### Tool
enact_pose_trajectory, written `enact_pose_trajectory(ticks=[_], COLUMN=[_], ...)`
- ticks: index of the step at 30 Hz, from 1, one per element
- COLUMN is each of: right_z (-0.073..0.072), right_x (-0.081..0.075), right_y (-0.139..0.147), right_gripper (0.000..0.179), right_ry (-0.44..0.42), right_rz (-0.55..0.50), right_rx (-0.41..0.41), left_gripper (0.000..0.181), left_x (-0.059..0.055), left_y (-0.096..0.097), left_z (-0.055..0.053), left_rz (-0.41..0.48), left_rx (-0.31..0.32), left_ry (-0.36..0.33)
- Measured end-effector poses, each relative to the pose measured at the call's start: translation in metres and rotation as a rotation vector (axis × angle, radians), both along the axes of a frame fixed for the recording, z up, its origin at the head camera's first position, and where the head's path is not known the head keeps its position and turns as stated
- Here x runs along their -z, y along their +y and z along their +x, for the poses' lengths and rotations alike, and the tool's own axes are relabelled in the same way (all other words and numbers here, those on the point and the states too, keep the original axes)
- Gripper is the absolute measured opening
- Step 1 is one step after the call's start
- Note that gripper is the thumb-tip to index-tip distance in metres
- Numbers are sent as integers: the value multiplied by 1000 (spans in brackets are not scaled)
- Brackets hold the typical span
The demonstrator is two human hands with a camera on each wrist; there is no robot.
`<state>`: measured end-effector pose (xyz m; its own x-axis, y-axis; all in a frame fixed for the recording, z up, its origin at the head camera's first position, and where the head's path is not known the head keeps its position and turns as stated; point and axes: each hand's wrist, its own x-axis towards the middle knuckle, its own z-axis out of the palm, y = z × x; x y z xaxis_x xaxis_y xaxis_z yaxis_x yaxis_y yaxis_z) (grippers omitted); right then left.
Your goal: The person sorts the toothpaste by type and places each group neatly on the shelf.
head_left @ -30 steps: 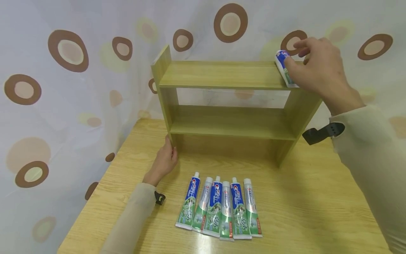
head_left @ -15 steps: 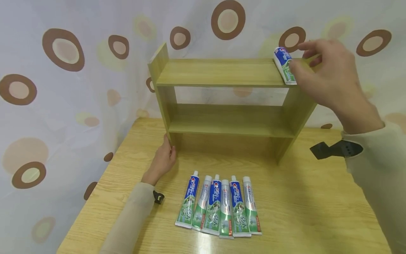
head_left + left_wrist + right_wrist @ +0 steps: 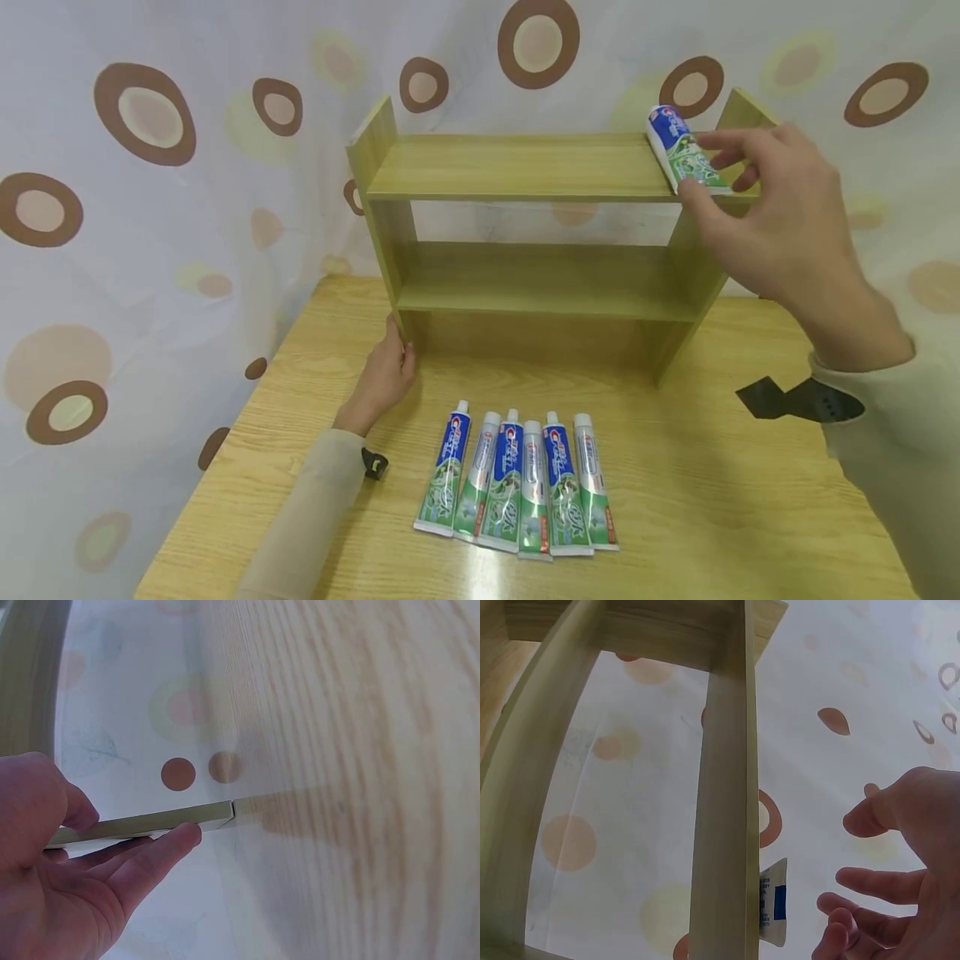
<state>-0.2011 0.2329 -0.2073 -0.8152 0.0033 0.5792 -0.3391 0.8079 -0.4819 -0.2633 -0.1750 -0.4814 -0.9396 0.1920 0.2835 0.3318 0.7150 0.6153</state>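
A small wooden shelf (image 3: 525, 171) stands on the table. My left hand (image 3: 382, 375) holds its left side panel low down; in the left wrist view, thumb and fingers lie on either side of the panel (image 3: 150, 823). On the top board, at the right end, lies a blue, white and green toothpaste tube (image 3: 678, 150), cap toward the wall. My right hand (image 3: 787, 208) hovers beside it with spread fingers. The right wrist view shows a gap between the fingers (image 3: 881, 885) and the tube's flat end (image 3: 774, 904).
Several toothpaste tubes (image 3: 517, 487), blue-green and silver-green by turns, lie side by side on the wooden table (image 3: 712, 483) in front of the shelf. A patterned curtain (image 3: 187, 275) hangs behind. The shelf has raised side panels (image 3: 371, 146).
My right hand has let go of the toothpaste tube and drawn back toward the right and down, uncovering more of it. The left hand stays on the shelf's side panel.
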Motion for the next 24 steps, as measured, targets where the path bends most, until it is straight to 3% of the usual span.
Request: enact_pose_trajectory(ticks=[8, 24], right_z=[15, 29], right_x=[16, 50], right_y=[-5, -18], right_gripper=[47, 43], right_ry=[139, 152], right_rz=[15, 70], right_rx=[-36, -79], left_gripper=[62, 65], left_x=[-3, -4], left_y=[0, -2], left_z=[2, 4], left_rz=[-10, 19], left_rx=[0, 17], left_ry=[-24, -20])
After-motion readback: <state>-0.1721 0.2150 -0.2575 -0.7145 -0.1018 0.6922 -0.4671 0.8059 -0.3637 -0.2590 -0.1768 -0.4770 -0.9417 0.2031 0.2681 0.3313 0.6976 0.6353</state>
